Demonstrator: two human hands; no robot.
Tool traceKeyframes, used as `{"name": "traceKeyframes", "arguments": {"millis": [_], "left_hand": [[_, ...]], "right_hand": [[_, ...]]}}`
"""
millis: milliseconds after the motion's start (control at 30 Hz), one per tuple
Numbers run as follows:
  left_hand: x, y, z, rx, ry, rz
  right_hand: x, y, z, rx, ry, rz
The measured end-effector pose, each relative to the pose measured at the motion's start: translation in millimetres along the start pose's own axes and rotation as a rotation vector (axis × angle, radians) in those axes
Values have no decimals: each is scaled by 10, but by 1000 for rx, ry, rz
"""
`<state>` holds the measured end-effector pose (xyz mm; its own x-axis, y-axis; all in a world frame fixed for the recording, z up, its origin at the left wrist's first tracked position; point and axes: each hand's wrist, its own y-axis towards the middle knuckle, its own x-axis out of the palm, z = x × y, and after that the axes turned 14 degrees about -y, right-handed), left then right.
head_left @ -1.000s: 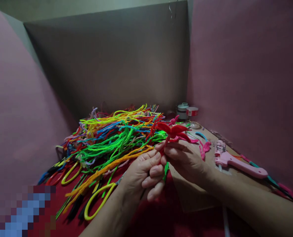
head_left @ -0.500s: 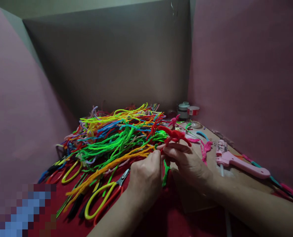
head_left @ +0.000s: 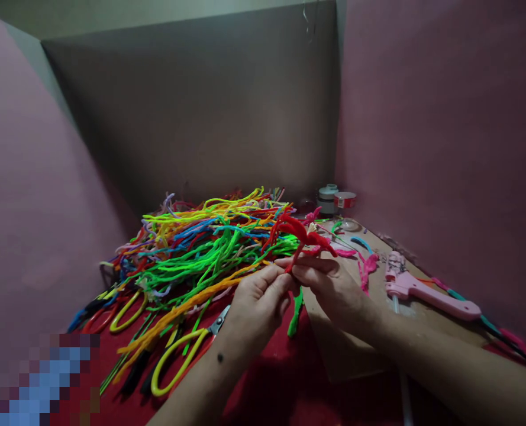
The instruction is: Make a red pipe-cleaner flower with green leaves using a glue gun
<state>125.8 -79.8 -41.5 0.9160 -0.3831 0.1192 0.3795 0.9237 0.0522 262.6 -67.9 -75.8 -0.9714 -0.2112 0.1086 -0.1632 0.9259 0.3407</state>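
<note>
Between my two hands is a red pipe-cleaner flower (head_left: 307, 235), its curved petals spreading above the fingers and its stem running down into them. My left hand (head_left: 265, 299) pinches the lower end of the red stem between thumb and fingers. From the other side, my right hand (head_left: 329, 287) grips the stem just under the petals. A green pipe-cleaner piece (head_left: 296, 313) shows below the hands; whether it joins the red flower is hidden. To the left lies a large pile of pipe cleaners (head_left: 209, 254) in green, yellow, orange, blue and other colours.
Yellow-and-red-handled scissors (head_left: 178, 355) lie left of my left forearm, with another pair (head_left: 129, 310) farther left. A pink glue gun (head_left: 431, 294) rests on a brown board (head_left: 347, 349) at right. Pink pieces (head_left: 368, 269), a jar (head_left: 328, 198) and a tape roll (head_left: 345, 200) stand behind.
The red flower has turned more upright, showing its stem. My left hand has rolled so its thumb faces up, and the view has shifted slightly.
</note>
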Motion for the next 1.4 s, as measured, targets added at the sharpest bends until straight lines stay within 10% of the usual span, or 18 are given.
{"name": "traceKeyframes", "arguments": {"millis": [400,500,733,900,1400], "left_hand": [[-163,33,-41,-310,-593,-392],[-103,16,-1,-172,-229,-265],[-35,-7,-178,626,1100,104],[-100,31,-289,814,1387,147],[-47,17,0,-191,-425,-168]], "right_hand": [[37,-20,-41,-24,114,-68],[55,-21,-44,-6,116,5],[54,-10,-19,45,141,114],[73,-24,-12,99,77,131],[24,-21,-5,-19,6,1]]}}
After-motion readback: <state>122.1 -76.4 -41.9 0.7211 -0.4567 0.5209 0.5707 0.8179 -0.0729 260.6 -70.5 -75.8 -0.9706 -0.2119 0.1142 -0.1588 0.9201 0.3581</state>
